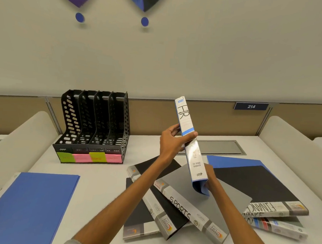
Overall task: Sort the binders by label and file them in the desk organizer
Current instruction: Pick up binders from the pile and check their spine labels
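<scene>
Above the pile of binders on the desk [106, 178], the person held a blue binder [190, 143] upright, its spine marked "HR" turned to the camera. The left hand [171, 140] was closed around the middle of the spine, and the right hand [210, 176] gripped the lower end from behind, so its fingers were mostly hidden. The step in hand seemed to be the reading of the label. The black desk organizer [93, 126] stood well apart to the left with four empty slots and coloured notes [89, 157] along its front; their writing was too faint to read. The next move probably called for carrying the binder left and lowering it into the matching slot. A "SPORTS" binder [191, 213] and a "FINANCE" binder [260, 190] waited below.
</scene>
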